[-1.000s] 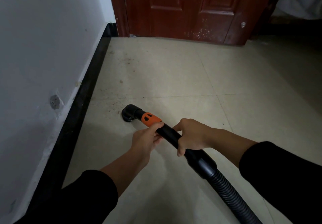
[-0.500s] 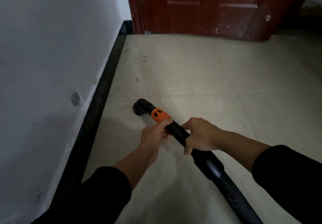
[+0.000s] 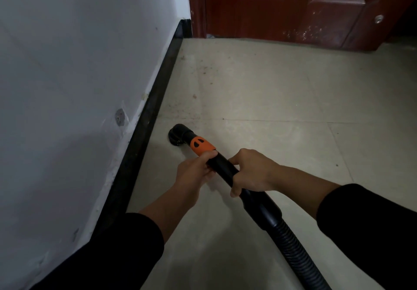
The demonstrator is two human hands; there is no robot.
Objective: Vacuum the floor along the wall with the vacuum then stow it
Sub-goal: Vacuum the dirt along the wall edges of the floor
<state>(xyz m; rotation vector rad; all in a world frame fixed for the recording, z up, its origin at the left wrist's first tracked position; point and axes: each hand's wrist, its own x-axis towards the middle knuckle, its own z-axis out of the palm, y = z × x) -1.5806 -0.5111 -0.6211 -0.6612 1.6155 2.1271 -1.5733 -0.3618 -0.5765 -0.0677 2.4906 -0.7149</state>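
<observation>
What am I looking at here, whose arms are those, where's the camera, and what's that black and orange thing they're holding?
The picture comes from a camera worn on a person's head, looking forward and down, so the arms in black sleeves are the wearer's own. There is no robot. Both hands grip a vacuum cleaner's black tube: the left hand in front, just behind the orange collar, and the right hand further back. Behind it the tube joins a ribbed hose that runs out of the picture. The round nozzle at the front sits low at the pale tiled floor, close to the black skirting board under the white wall. Dark specks of dirt lie on the tiles ahead, towards the red-brown door.
</observation>
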